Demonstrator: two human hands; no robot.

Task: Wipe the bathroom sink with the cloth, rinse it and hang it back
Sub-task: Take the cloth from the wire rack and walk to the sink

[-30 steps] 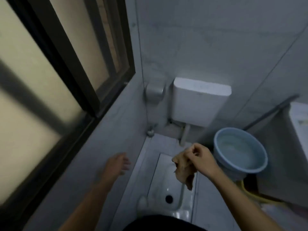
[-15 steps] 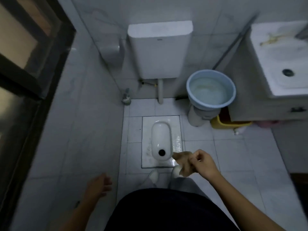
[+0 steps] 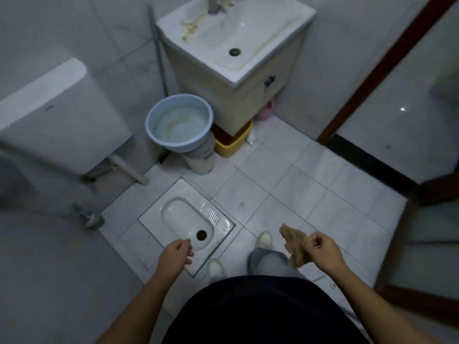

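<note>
A crumpled tan cloth [image 3: 294, 244] hangs from my right hand [image 3: 321, 252], which is closed around its upper edge at the lower right, above the tiled floor. My left hand [image 3: 176, 255] hovers empty over the near end of the squat toilet, fingers loosely curled. The white bathroom sink [image 3: 273, 68] sits at the top on a cream cabinet, well ahead of both hands. Its basin has yellowish stains along the rim and around the tap [image 3: 214, 4], with a dark drain in the middle.
A blue basin [image 3: 159, 135] of water rests on a grey bucket left of the cabinet, a yellow bin [image 3: 233, 144] beside it. The white cistern [image 3: 57, 115] is at left, the squat toilet [image 3: 185, 218] on the floor. A brown-framed doorway [image 3: 387, 60] opens at right.
The view has swung right from the window wall to the sink and doorway. My right hand, still holding the cloth, now sits further right; my left hand has come forward over the squat toilet.
</note>
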